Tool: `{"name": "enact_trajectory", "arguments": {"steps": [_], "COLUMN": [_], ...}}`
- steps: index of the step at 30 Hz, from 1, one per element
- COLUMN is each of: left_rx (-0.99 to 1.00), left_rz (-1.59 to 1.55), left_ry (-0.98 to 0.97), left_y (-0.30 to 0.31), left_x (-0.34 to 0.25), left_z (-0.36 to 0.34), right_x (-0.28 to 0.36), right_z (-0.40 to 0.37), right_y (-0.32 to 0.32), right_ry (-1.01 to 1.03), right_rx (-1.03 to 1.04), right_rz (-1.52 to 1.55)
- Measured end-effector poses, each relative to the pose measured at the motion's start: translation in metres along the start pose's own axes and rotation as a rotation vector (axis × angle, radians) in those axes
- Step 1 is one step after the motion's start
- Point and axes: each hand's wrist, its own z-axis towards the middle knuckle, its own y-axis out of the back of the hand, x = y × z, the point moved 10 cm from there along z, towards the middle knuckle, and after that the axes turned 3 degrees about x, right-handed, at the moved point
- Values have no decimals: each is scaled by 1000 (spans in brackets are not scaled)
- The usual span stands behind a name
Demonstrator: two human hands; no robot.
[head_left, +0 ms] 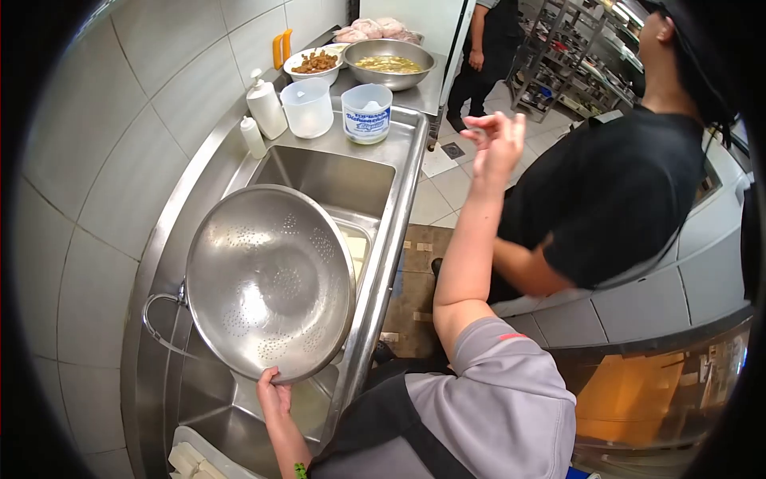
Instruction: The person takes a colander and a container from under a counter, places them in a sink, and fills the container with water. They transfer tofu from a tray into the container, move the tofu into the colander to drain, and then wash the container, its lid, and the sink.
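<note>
1. Colander (pixel 271 279), a big stainless one, is tilted over the sink (pixel 405 180), punched face toward the camera. Can't tell if it's also resting on the metal underneath.
2. Left hand (pixel 275 393) has it gripped by the near rim, fingers over the edge. That's the only hand on it.
3. Right hand (pixel 496 148) is up in the air beyond the sink's right edge, fingers loosely bent and apart, grasping nothing, well apart from the colander.
4. Just left of the colander there's a curved metal faucet (pixel 162 299). Down at the bottom left, a white container (pixel 185 435) has pale blocks in it.
5. Far end of the sink, kinda crowded: small squeeze bottle (pixel 253 138), white pump bottle (pixel 266 110), cloudy plastic jug (pixel 307 112), and a tub (pixel 367 120) with blue dishwashing lettering.
6. Past those: white bowl (pixel 317 79) of brown chunks, steel bowl (pixel 391 81) of yellowish liquid, pale raw meat (pixel 379 29) behind.
7. Co-worker in black (pixel 606 191) stands close on the right; another person (pixel 487 52) is farther back, near a metal rack (pixel 558 48).
</note>
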Motion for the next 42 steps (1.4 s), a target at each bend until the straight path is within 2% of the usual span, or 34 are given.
{"name": "enact_trajectory", "arguments": {"steps": [2, 5, 6, 8, 10, 12, 13, 15, 17, 20, 21, 23, 24, 26, 27, 28, 29, 30, 32, 34, 36, 42], "left_rx": [-9, 29, 83, 63, 31, -12, 6, 20, 33, 67, 82, 133, 161, 52, 68, 85, 71, 72, -4, -82, -125, -276], "left_rz": [19, 17, -4, 42, 64, 82, 109, 145, 130, 84, 90, 108, 115, 149, 162, 182, 225, 278, 298, 251, 205, 127], "left_ry": [-17, -72, -43, -67, -89, -88, -75, -109, -136, -121, -128, -131, -138, -187, -169, -155, -165, -164, -216, -264, -309, -367], "left_y": [9, -9, -16, -23, -25, -33, -31, -43, -50, -39, -36, -32, -27, -8, -3, 3, 12, 20, 42, 63, 73, 113], "left_x": [-2, -9, -7, -9, -17, -25, -25, -27, -29, -24, -22, -19, -19, -19, -12, -7, -7, -3, -6, -11, -10, -2], "left_z": [5, 0, 4, 15, 27, 33, 41, 36, 30, 21, 17, 9, 4, -10, -12, -15, -17, -19, -25, -33, -51, -91], "right_x": [-1, -28, -60, -131, -203, -263, -282, -310, -329, -350, -338, -327, -325, -350, -350, -355, -379, -381, -380, -388, -360, -357], "right_z": [11, -4, -21, -79, -145, -194, -207, -236, -240, -236, -231, -222, -220, -217, -216, -217, -200, -211, -219, -230, -231, -238], "right_y": [7, -33, -49, -82, -95, -94, -98, -100, -96, -94, -99, -101, -100, -92, -92, -94, -88, -85, -96, -99, -112, -140], "right_ry": [-29, -138, -267, -494, -778, -956, -974, -1227, -1201, -1060, -956, -892, -897, -1001, -1002, -1020, -884, -1068, -1050, -1124, -1036, -974], "right_rx": [0, 312, 432, 709, 746, 807, 837, 924, 897, 991, 984, 954, 960, 1007, 1016, 1127, 1225, 1139, 1154, 1137, 1095, 1180], "right_rz": [27, -92, -152, -435, -515, -675, -667, -514, -512, -604, -651, -699, -778, -689, -719, -715, -771, -698, -651, -668, -761, -716]}}
